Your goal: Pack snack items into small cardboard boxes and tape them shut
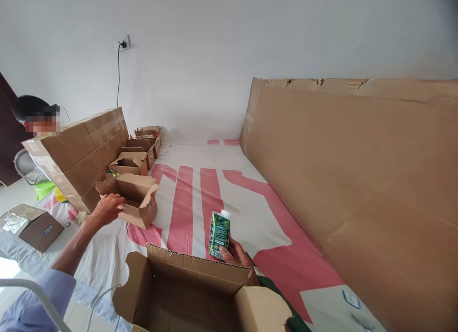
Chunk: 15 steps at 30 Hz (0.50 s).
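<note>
My right hand [239, 256] is closed around a green printed carton [219, 234] with a white cap, upright above the cloth. Its thumb lies across the carton's lower front, and a dark green sleeve [266, 284] follows the arm. Directly before me stands an open cardboard box [195, 298] with its flaps spread; the part of its inside that shows looks bare. My left hand does not appear. On the left, another person's hand [108, 208], in a lavender sleeve [53, 294], reaches to the near end of a second open box [138, 198].
More open boxes [132, 162] line up toward the wall beside stacked sealed cartons [89, 141]. A tall cardboard sheet [350, 170] borders the right side. Red-and-white cloth [184, 198] covers the surface. Lower left are a closed box [34, 227] and a curved white bar [32, 286]; someone sits behind the stack.
</note>
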Tool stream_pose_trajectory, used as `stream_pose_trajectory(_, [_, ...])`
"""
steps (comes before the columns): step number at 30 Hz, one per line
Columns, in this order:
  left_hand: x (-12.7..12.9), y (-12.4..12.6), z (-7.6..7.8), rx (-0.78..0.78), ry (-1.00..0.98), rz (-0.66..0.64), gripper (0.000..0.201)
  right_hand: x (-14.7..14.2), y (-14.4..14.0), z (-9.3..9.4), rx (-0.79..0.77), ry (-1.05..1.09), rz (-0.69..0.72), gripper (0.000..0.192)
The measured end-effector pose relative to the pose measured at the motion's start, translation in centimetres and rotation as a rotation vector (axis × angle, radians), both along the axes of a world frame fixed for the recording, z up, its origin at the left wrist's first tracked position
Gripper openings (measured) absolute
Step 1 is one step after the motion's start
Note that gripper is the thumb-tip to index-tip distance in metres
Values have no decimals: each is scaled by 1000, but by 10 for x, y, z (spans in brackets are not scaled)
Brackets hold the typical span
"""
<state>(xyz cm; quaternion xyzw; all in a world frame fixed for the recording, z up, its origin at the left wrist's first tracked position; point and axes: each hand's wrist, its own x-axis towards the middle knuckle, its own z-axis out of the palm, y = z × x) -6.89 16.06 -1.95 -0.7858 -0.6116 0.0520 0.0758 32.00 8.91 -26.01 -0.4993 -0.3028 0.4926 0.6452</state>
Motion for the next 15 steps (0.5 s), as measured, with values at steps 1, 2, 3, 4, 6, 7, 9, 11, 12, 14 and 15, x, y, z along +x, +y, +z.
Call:
stream_pose_trajectory(1, [-11,7,3,13,2,29,16,0,0,0,1,3,3,65])
stream_pose_trajectory(2, [-22,13,5,28,4,59,17,-1,0,1,2,7,7,65])
stream_pose_trajectory(3, [-30,19,5,44,4,87,19,-1,-1,2,4,12,10,66])
stream_pose_trajectory(4, [-37,24,5,60,3,112,21,-1,-1,3,7,15,13,66])
stream_pose_trajectory(6, [-48,30,1,91,-6,150,25,-2,-1,4,13,17,15,67])
stream_pose_trajectory(7, [-52,31,-1,104,-13,161,28,-2,-1,5,18,19,16,66])
stream_pose_trajectory(9, [-57,31,-7,122,-27,174,34,-2,-1,7,35,29,21,64])
stream_pose_trajectory(11, [-60,27,-12,136,-40,177,44,-2,-1,10,57,39,27,60])
stream_pose_trajectory(12, [-61,24,-13,144,-47,177,50,-2,-2,11,65,44,36,58])
stream_pose_trajectory(14, [-61,18,-14,160,-61,177,63,-3,-3,16,62,59,70,55])
stream_pose_trajectory(15, [-60,14,-14,167,-69,176,68,-4,-5,19,54,70,93,53])
